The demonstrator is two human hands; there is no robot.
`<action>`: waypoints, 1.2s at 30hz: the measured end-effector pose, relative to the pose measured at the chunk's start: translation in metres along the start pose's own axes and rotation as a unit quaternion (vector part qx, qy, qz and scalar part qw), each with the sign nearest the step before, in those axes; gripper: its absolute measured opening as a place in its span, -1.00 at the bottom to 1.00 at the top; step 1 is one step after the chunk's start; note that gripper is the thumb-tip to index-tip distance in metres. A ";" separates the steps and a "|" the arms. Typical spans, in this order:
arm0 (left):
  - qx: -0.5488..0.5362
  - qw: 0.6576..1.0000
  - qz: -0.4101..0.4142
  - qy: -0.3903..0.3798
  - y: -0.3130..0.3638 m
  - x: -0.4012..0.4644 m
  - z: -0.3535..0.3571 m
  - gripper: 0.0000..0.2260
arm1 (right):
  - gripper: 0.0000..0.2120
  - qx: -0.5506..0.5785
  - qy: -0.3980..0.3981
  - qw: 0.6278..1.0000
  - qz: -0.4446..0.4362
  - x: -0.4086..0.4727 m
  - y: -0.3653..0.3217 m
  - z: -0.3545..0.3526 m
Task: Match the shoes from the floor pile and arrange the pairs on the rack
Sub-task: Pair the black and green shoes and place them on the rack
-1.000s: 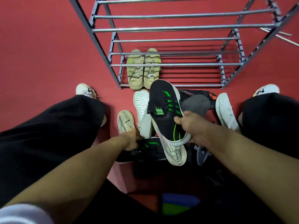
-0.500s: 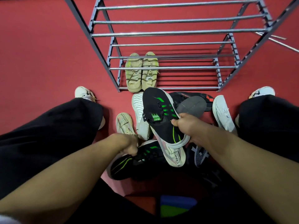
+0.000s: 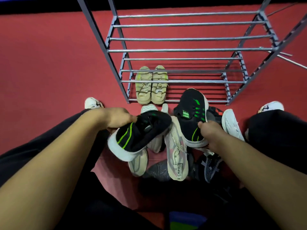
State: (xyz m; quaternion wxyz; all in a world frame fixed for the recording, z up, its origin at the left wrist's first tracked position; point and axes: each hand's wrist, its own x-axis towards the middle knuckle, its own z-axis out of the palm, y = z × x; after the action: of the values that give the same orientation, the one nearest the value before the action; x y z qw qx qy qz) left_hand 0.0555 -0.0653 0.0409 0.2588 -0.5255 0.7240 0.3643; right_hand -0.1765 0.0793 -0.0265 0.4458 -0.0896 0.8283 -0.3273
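Note:
My left hand (image 3: 118,117) grips a black shoe with green stripes and a white sole (image 3: 137,135), held above the pile with its heel toward me. Its matching black and green shoe (image 3: 191,113) is in my right hand (image 3: 211,131), toe pointing at the rack. The grey metal rack (image 3: 182,50) stands ahead on the red floor. A beige pair (image 3: 151,85) sits side by side at the left of its bottom shelf. Under my hands lies the pile: a cream shoe (image 3: 176,156), a white shoe (image 3: 231,124), a dark mesh shoe (image 3: 210,166) and others partly hidden.
My knees in black trousers flank the pile, with my white sneakers (image 3: 92,103) (image 3: 272,106) on the floor at either side. Loose metal rods (image 3: 289,59) lie right of the rack. The rack's upper rails hold no shoes.
My left hand has lifted the second black and green shoe out of the pile and raised it. The right hand with its shoe has shifted right, and the view has tilted up.

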 end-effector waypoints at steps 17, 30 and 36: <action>-0.606 0.790 -0.086 0.019 0.019 0.069 0.121 -0.90 | -0.83 -0.015 -0.041 0.996 0.078 0.031 0.032 0.000; -0.457 0.882 0.010 0.118 0.062 0.113 0.092 -0.83 | -0.74 0.050 0.002 0.999 0.011 0.095 -0.007 -0.010; -0.429 0.890 0.057 0.144 0.108 0.175 0.069 -0.76 | -0.74 0.030 0.037 0.999 -0.025 0.153 -0.023 -0.021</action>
State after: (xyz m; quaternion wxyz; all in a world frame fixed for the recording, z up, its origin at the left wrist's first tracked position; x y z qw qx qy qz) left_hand -0.1020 -0.0906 -0.1053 -0.1208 -0.5896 0.5551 0.5741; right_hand -0.2863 0.0041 -0.1084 0.4091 -0.0843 0.8314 -0.3664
